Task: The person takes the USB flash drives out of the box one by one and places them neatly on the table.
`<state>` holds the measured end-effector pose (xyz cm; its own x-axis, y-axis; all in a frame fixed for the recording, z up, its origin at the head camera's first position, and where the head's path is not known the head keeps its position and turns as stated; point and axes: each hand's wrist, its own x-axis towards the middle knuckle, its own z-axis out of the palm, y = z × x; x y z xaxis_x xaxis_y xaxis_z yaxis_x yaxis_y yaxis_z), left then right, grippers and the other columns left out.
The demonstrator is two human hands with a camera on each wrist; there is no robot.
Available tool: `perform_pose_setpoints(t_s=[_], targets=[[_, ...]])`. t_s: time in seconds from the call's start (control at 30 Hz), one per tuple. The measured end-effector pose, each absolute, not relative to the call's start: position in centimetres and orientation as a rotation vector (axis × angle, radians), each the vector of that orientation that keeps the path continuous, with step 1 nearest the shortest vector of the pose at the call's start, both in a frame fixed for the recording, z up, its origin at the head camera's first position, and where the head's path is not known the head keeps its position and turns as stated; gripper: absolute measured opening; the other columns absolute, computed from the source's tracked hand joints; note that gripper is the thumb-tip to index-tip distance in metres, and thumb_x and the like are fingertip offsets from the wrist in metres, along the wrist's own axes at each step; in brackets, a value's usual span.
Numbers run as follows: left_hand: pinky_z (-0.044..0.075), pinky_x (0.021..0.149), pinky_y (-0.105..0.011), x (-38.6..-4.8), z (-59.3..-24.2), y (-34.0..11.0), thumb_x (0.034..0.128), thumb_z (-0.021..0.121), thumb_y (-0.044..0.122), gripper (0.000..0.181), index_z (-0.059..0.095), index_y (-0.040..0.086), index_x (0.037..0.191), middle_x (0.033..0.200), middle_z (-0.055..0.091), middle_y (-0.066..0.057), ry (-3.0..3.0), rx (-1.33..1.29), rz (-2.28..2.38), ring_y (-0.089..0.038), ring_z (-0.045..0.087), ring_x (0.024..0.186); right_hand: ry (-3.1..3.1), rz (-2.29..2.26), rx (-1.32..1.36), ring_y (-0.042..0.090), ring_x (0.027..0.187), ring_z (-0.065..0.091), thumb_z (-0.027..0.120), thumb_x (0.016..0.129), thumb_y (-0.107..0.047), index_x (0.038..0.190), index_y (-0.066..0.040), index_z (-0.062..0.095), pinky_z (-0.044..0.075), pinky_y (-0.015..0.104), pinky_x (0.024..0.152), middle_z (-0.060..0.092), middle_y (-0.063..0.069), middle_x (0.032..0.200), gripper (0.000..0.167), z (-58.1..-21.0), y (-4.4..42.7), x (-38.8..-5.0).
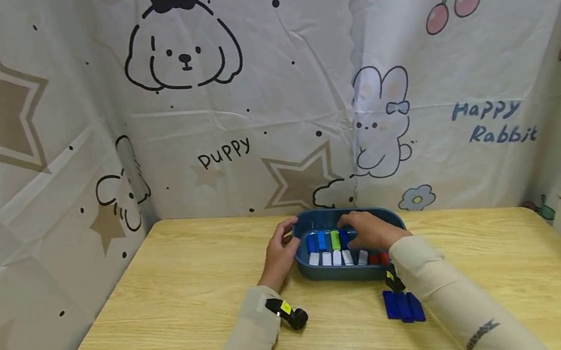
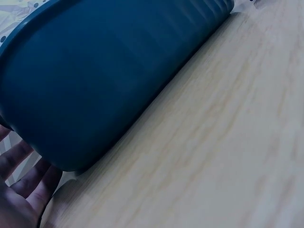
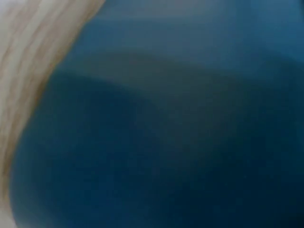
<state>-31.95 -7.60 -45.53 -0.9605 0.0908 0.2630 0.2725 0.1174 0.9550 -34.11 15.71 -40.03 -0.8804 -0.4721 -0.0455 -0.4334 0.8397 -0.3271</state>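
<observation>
A dark teal plastic bin [image 1: 344,274] stands on the table, also filling much of the left wrist view. Inside lies a row of dark and bright blue pieces [image 1: 322,240] with a green piece [image 1: 335,240], and a nearer row of white pieces [image 1: 327,259]. My left hand [image 1: 280,256] rests against the bin's left end, fingers spread along its outside. Reaching over the right side, my right hand [image 1: 367,230] pinches a dark blue block [image 1: 344,238] at the far row's right end. In the right wrist view, only the blurred bin wall [image 3: 118,156] shows.
Three dark blue pieces [image 1: 404,306] lie side by side on the table in front of the bin, near the right forearm. Red pieces [image 1: 379,258] sit in the bin's near right corner. A printed curtain [image 1: 303,105] hangs behind the wooden table [image 1: 206,258].
</observation>
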Motion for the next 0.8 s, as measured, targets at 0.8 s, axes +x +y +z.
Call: perform_pose_setpoints(t_s=[0.8], targets=[[0.037, 0.107, -0.045, -31.1, -44.7, -7.5, 0.0899, 0.052, 0.001, 0.046, 0.05, 0.004, 0.136, 0.14, 0.048, -0.014, -2.254, -0.362, -1.971, -0.032, 0.046, 0.127, 2.918, -0.403, -0.801, 0.031, 0.11, 0.056, 0.074, 0.078, -0.005, 0.116, -0.008, 0.069, 0.046, 0.046, 0.095, 0.061, 0.014, 0.117, 0.038, -41.7, 16.0, -34.6]])
